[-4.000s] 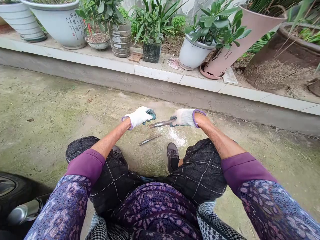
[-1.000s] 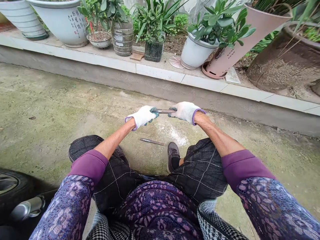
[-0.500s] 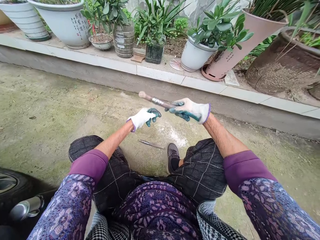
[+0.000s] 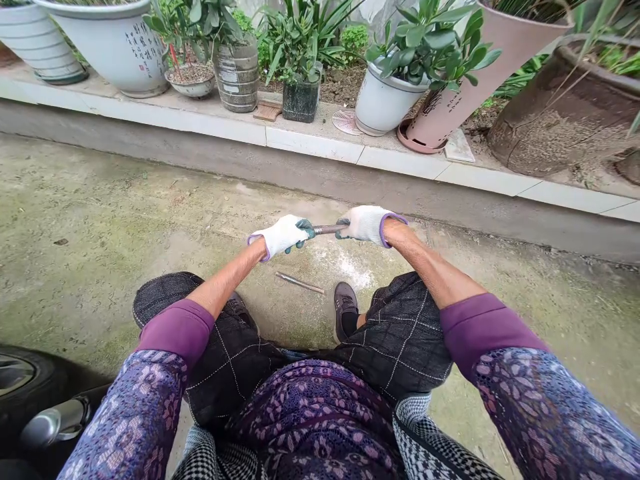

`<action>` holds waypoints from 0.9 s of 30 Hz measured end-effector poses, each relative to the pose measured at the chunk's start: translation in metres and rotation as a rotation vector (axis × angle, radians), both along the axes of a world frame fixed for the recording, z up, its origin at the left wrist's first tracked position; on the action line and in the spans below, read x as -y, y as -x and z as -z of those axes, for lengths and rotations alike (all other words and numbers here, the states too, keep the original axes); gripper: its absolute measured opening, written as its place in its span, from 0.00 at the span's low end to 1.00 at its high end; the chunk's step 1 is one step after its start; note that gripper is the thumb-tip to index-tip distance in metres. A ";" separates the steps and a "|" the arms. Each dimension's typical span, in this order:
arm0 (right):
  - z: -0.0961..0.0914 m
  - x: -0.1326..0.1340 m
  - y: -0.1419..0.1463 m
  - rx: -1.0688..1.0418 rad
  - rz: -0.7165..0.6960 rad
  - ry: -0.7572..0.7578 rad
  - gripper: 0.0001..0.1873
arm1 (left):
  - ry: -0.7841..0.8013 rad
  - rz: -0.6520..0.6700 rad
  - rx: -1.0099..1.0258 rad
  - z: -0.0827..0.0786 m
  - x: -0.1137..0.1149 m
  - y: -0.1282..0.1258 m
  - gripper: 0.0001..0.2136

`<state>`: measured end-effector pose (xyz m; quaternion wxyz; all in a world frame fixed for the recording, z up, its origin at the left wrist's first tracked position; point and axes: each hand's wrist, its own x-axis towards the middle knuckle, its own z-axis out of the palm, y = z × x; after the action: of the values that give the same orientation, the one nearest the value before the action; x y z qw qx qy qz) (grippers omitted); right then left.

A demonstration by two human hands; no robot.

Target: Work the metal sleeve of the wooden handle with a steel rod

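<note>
White and green gloves point(image 4: 373, 223) cover both hands. The left hand point(image 4: 287, 235) curls its fingers tight around the left end of a brown stick point(image 4: 332, 229) and hides that end. The right hand point(image 4: 363, 225) grips the right end, thumb and fingers close together. The stick is up off the floor point(image 4: 100, 220), going nearly straight across, and a shiny, bumpy bit peeks out just beside the left hand. A second stick point(image 4: 300, 283) lies on the floor, on the near side of the hands, shiny at its left and brown at its right. No hand touches it. White powder point(image 4: 353, 270) is spread on the floor, just past the right shoe point(image 4: 345, 303). On the far side, pots point(image 4: 385, 103) stand on a ledge point(image 4: 310, 145). I think one stick is being worked on; whether the other is finished or waiting, and how much is left, I can't tell.
</note>
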<state>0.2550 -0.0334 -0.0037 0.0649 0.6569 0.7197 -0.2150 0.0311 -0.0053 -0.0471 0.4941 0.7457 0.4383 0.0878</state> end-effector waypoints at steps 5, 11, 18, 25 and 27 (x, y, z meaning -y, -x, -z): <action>-0.006 -0.006 -0.001 0.090 0.018 -0.118 0.22 | 0.088 -0.144 0.138 -0.010 0.009 -0.002 0.15; -0.003 -0.009 0.000 -0.157 0.060 -0.200 0.23 | 0.252 -0.195 0.316 -0.027 0.018 0.002 0.17; -0.016 0.002 0.003 -0.527 0.205 -0.036 0.21 | 0.263 -0.167 0.324 -0.011 0.011 0.008 0.16; -0.032 0.022 -0.005 -0.557 0.035 0.368 0.26 | 0.186 -0.059 0.256 0.000 -0.010 0.011 0.09; -0.029 0.025 -0.005 -0.446 -0.043 0.423 0.22 | 0.138 -0.002 0.175 0.001 -0.013 0.010 0.07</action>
<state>0.2602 -0.0587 0.0249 0.0453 0.5501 0.6692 -0.4974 0.0208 0.0072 -0.0479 0.5807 0.6989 0.3992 0.1225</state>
